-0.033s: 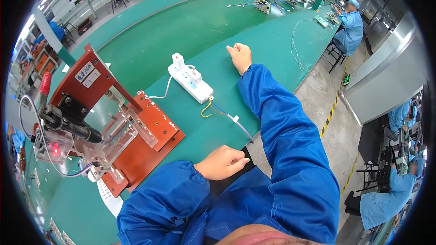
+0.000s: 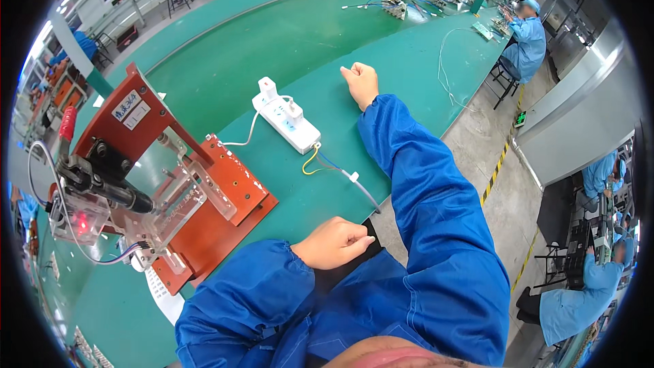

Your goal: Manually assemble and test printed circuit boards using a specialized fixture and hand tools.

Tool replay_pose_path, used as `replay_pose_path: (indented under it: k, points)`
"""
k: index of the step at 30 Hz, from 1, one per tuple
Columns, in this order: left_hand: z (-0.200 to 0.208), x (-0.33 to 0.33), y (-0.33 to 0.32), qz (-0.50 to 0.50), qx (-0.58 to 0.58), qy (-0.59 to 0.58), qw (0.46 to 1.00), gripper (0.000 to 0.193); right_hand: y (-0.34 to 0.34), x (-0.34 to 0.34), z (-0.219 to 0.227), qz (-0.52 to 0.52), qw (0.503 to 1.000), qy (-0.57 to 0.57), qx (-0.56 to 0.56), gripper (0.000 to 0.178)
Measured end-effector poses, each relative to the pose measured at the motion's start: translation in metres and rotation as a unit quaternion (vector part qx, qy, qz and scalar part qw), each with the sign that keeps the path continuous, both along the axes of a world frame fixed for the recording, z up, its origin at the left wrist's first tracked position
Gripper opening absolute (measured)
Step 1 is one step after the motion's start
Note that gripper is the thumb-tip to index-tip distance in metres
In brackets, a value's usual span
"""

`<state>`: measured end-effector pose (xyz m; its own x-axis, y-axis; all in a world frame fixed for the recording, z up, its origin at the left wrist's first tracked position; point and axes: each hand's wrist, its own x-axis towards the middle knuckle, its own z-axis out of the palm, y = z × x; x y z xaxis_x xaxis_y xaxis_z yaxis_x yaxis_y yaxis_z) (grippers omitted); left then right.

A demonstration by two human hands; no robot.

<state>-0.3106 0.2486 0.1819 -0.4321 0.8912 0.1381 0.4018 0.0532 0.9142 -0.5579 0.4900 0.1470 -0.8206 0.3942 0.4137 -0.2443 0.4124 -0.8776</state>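
My right hand [image 2: 361, 83] rests on the green table [image 2: 286, 34] with its fingers curled in, holding nothing. It lies just right of a white power strip [image 2: 286, 117] with a white plug in it. Yellow and blue wires and a grey cable [image 2: 340, 174] trail from the strip toward the table's near edge. My left hand [image 2: 334, 242] is a loose, empty fist at that near edge, close to my body. Both arms are in blue sleeves.
An orange-red press fixture [image 2: 204, 194] with clear plastic blocks and a red-handled clamp [image 2: 66, 126] stands at my left. Wired boards [image 2: 398, 1] lie at the far end. A seated person in blue [image 2: 528, 44] works at the far right; others sit beyond.
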Motion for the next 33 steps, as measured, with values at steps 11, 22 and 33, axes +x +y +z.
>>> replay_pose_path:
  k: [11, 22, 33]
  points:
    - [-0.0052, 0.0014, -0.0004, 0.004, 0.011, 0.013, 1.0, 0.036, 0.0013, -0.0018, -0.0018, -0.004, 1.0, -0.01, 0.008, 0.045]
    - [-0.0039, 0.0022, -0.0005, 0.01, 0.02, 0.003, 1.0, 0.036, 0.0, -0.001, -0.0012, 0.001, 1.0, -0.004, 0.012, 0.048]
    - [-0.0073, 0.0001, -0.0002, -0.004, -0.003, 0.012, 1.0, 0.036, 0.0011, -0.0021, -0.0033, 0.012, 1.0, -0.005, 0.001, 0.048]
